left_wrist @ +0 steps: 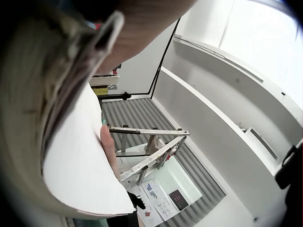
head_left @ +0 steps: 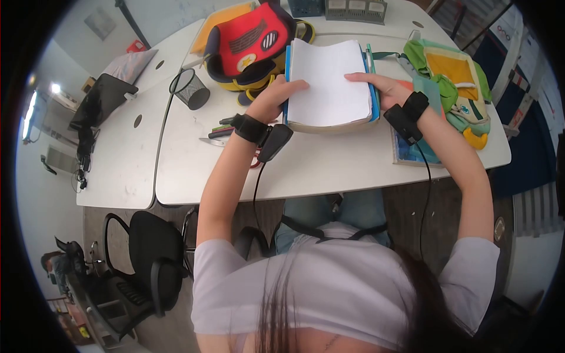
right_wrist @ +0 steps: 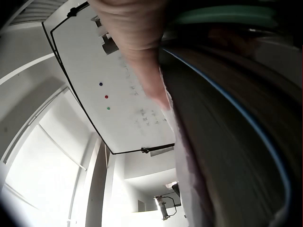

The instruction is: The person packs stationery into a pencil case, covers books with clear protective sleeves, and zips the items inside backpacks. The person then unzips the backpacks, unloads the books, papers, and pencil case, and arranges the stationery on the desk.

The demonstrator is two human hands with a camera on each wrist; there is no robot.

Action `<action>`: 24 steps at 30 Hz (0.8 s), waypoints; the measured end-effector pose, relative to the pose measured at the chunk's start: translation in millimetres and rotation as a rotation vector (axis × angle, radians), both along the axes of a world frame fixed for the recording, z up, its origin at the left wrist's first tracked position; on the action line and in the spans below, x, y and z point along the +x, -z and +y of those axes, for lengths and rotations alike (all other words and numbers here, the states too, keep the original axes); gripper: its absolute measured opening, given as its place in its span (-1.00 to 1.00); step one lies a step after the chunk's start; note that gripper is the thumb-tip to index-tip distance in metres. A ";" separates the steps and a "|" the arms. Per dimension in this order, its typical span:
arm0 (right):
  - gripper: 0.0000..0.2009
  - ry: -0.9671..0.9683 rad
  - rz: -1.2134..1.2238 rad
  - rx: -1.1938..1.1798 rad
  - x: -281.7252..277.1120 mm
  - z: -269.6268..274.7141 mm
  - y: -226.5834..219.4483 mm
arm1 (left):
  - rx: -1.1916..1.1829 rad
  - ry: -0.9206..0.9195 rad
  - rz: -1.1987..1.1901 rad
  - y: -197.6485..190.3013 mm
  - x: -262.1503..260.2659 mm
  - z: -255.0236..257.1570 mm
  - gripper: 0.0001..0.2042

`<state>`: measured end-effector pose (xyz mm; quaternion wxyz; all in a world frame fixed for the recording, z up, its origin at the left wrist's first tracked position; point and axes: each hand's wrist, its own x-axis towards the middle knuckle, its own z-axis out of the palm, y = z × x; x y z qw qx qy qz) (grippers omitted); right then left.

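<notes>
Both hands grip a thick stack of books and papers (head_left: 328, 82) from its two sides, with a plain white sheet on top and blue cover edges showing. My left hand (head_left: 275, 97) holds the left side, its thumb lying on the white sheet. From the right side my right hand (head_left: 385, 89) holds it the same way, thumb on the sheet. Most of the other fingers are hidden by the stack. Close up in the left wrist view are the page edges and the white top sheet (left_wrist: 75, 165). A blue cover edge (right_wrist: 246, 118) runs between dark page blocks in the right wrist view.
A red and black backpack (head_left: 250, 44) lies behind the stack, a green and yellow backpack (head_left: 453, 76) to the right. Blue-covered books (head_left: 406, 154) lie under my right forearm. A mesh pen cup (head_left: 193, 91), pens (head_left: 220, 133) and scissors (head_left: 212, 142) are at the left.
</notes>
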<state>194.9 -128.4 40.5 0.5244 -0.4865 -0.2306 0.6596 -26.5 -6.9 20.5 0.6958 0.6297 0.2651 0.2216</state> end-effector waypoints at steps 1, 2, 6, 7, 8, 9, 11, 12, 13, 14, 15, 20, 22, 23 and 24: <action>-0.44 -0.067 -0.035 -0.040 5.5 1.5 3.0 | -0.034 0.008 0.109 -4.4 2.0 -1.9 -0.58; -0.44 -0.067 -0.031 -0.041 7.6 0.1 8.2 | -0.035 0.008 0.112 -7.6 2.5 -7.5 -0.58; -0.48 0.018 0.017 -0.022 15.6 -5.3 7.4 | 0.281 0.023 0.418 -30.2 4.2 -5.1 -0.52; -0.52 0.047 0.040 -0.008 16.2 -9.6 3.9 | 0.475 0.039 0.597 -33.6 1.9 5.1 -0.45; -0.52 0.045 0.040 -0.008 17.8 -12.8 -1.2 | 0.756 -0.089 0.369 -26.1 -3.4 16.9 -0.52; -0.53 0.065 0.022 0.024 19.4 -17.1 -7.9 | 0.948 -0.224 0.383 -23.9 -10.7 33.1 -0.49; -0.57 0.112 0.018 0.046 22.1 -28.5 -22.4 | 1.260 -0.388 0.521 -30.7 -22.8 48.8 -0.42; -0.57 0.114 0.021 0.041 26.3 -32.5 -25.8 | 1.376 -0.419 0.648 -27.5 -26.9 58.0 -0.38; -0.57 0.169 -0.011 0.137 31.2 -36.1 -27.6 | 1.346 -0.357 0.829 -25.8 -28.3 63.8 -0.35; -0.57 0.221 -0.044 0.235 34.8 -38.7 -30.2 | 1.341 -0.355 0.831 -16.6 -29.3 79.3 -0.35; -0.58 0.267 -0.032 0.266 35.2 -43.6 -33.0 | 1.293 -0.317 0.834 -1.8 -29.1 98.7 -0.37; -0.60 0.402 -0.103 0.307 51.0 -62.6 -38.3 | 1.346 -0.480 0.585 -10.2 -15.2 89.0 -0.62; -0.59 0.437 -0.096 0.329 58.1 -66.7 -37.2 | 1.392 -0.537 0.483 -16.1 -4.5 86.5 -0.68; -0.59 0.436 -0.096 0.328 58.9 -68.3 -37.3 | 1.399 -0.533 0.412 -25.6 0.7 80.9 -0.67; -0.58 0.469 -0.103 0.360 59.0 -70.1 -37.6 | 1.405 -0.530 0.341 -35.2 6.6 75.1 -0.66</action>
